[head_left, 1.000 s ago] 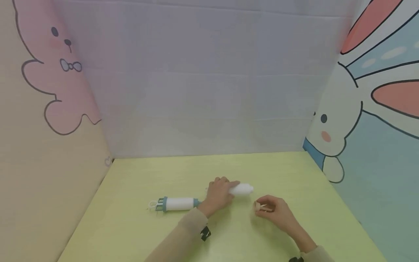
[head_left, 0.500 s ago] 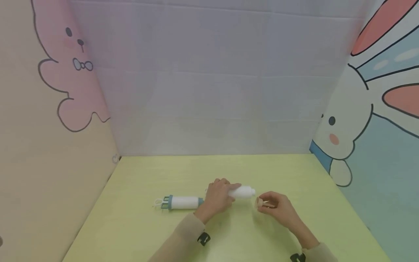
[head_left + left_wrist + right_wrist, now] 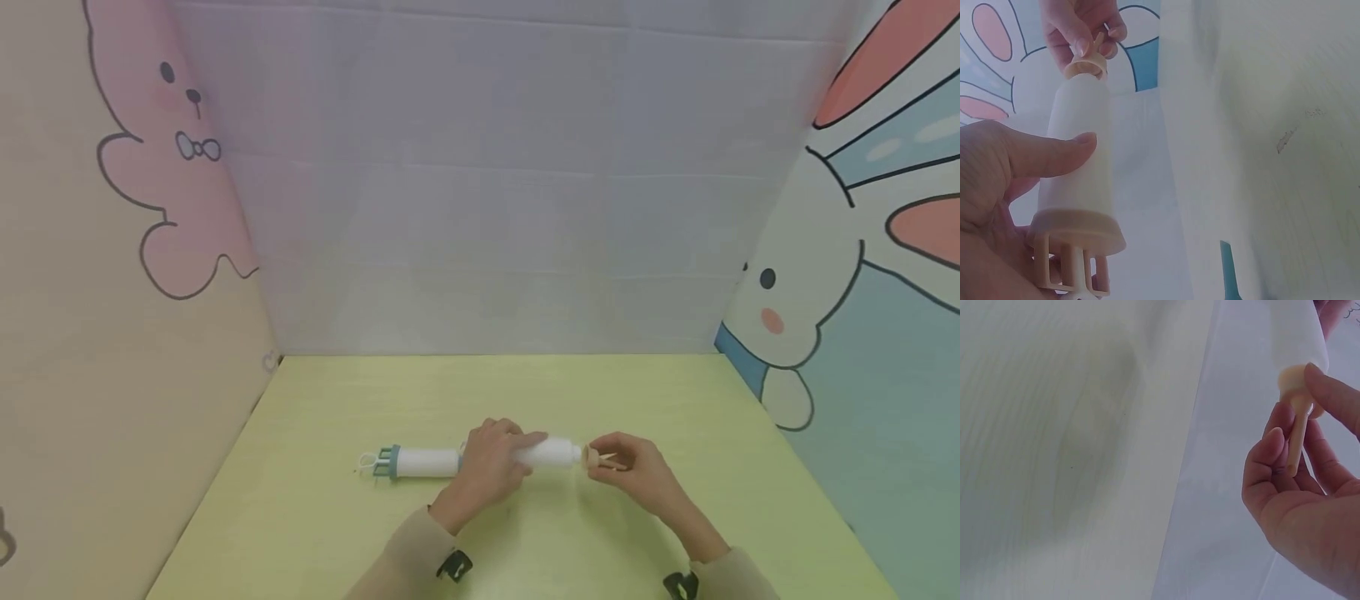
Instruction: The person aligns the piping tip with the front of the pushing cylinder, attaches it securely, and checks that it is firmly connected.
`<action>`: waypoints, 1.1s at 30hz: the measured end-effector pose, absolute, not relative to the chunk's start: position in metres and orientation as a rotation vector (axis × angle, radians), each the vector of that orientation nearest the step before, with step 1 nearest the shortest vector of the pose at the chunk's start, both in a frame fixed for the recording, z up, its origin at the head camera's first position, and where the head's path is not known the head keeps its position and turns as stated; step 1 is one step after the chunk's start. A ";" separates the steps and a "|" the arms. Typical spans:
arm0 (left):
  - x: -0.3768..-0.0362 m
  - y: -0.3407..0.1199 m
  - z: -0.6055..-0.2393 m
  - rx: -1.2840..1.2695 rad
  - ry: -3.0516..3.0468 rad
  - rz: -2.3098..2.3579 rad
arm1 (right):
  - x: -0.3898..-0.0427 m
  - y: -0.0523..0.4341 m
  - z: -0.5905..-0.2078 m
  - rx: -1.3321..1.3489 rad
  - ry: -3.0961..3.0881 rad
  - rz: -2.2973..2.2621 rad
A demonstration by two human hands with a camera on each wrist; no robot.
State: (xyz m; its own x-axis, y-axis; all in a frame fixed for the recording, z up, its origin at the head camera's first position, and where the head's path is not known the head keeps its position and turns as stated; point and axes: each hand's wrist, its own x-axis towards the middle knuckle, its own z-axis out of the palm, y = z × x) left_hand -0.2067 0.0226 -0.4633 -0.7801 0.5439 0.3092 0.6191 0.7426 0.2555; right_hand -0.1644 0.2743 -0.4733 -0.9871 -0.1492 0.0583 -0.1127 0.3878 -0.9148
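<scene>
Unlabelled white tube (image 3: 551,452) gripped by left hand (image 3: 489,463); right hand (image 3: 628,472) fingers pinch beige nozzle (image 3: 592,457).

Head view: we look from above and behind, forward and down over the yellow-green table (image 3: 600,392), taking in both hands, from a middling distance.
Left wrist view: we sit very close under the left hand (image 3: 997,187), facing along the white tube (image 3: 1079,169) towards the beige cap (image 3: 1085,64).
Right wrist view: we sit close beside the right hand (image 3: 1304,500), facing the cap.
Shared: all three show the cap at the tube's end.
</scene>
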 end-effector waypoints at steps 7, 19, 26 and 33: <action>-0.201 0.017 -0.471 -0.897 -2.762 -0.549 | -0.162 0.267 -0.472 -0.292 2.558 -1.706; -0.196 0.012 -0.469 -0.924 -2.716 -0.510 | -0.164 0.259 -0.474 -0.382 2.535 -1.688; -0.195 0.009 -0.475 -0.948 -2.695 -0.560 | -0.166 0.257 -0.477 -0.411 2.530 -1.673; -0.195 0.009 -0.475 -0.946 -2.726 -0.558 | -0.166 0.255 -0.480 -0.392 2.531 -1.659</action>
